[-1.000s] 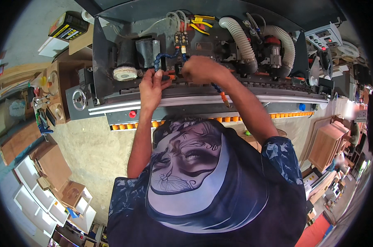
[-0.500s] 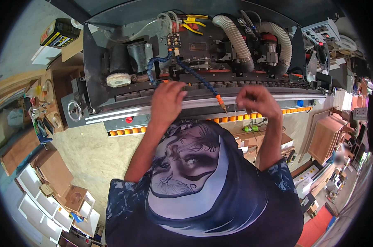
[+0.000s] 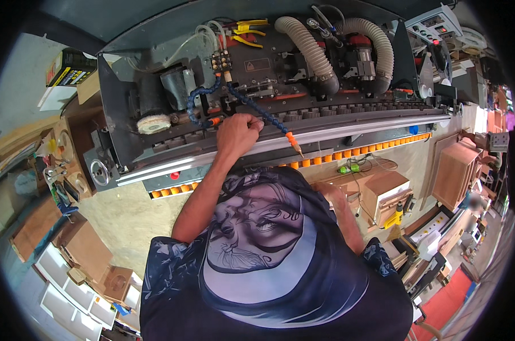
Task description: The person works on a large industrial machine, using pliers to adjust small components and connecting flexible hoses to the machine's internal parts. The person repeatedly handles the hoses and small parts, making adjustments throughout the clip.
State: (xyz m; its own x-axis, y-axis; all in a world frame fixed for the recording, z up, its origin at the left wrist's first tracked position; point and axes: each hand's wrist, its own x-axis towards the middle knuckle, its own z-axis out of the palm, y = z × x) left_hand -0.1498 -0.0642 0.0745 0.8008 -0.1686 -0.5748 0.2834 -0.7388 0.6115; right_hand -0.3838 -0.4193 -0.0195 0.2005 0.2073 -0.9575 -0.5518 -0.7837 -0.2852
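My left hand (image 3: 238, 135) is over the machine's long track, fingers curled and pressed together; what they hold, if anything, is hidden. Just left of it is the orange nozzle (image 3: 215, 121) of one blue segmented coolant hose (image 3: 192, 105). A second blue segmented hose (image 3: 257, 108) passes right of my fingers and ends in an orange nozzle (image 3: 292, 140) with a thin tip, beyond the silver rail (image 3: 257, 150). My right hand (image 3: 332, 195) is low, beside the front of my shirt, its fingers mostly hidden by the cloth.
The machine carries ribbed grey ducts (image 3: 308, 42), yellow-handled pliers (image 3: 250, 27), a white buffing wheel (image 3: 154, 123) and a handwheel (image 3: 100, 172). Orange rollers (image 3: 348, 153) line its front edge. Wooden boxes (image 3: 384, 190) and a yellow tool (image 3: 395, 216) are at the right.
My right hand has dropped from beside the hanging nozzle down to my shirt front. My left hand stays by the hose nozzle, its fingers now more tightly curled. The view has shifted slightly.
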